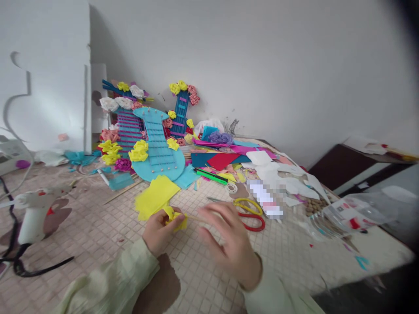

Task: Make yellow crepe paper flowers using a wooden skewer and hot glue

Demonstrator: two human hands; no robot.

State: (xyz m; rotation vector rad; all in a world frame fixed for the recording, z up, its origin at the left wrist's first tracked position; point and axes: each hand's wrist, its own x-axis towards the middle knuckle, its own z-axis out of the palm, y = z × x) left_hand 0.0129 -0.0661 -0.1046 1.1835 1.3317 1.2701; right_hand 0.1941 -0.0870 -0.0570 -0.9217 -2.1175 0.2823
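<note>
My left hand (160,229) pinches a yellow crepe-paper flower (178,221) between thumb and fingers. From the flower a thin wooden stick (194,217) points right, toward my other hand; its far end is blurred. My right hand (225,240) hovers just right of the stick, smeared by motion, its thumb and fingers apart with nothing visible between them. Just beyond the left hand lies a stack of yellow crepe-paper sheets (157,196). Scissors (252,221) with yellow and red handles lie partly behind the right hand.
A white hot glue gun (34,213) stands at left with its black cord. Behind are a light-blue harp-like craft piece (155,144) with paper flowers, a green cutter knife (211,175), a phone-like blurred item (265,198) and paper scraps. A clear plastic bag (347,213) lies right.
</note>
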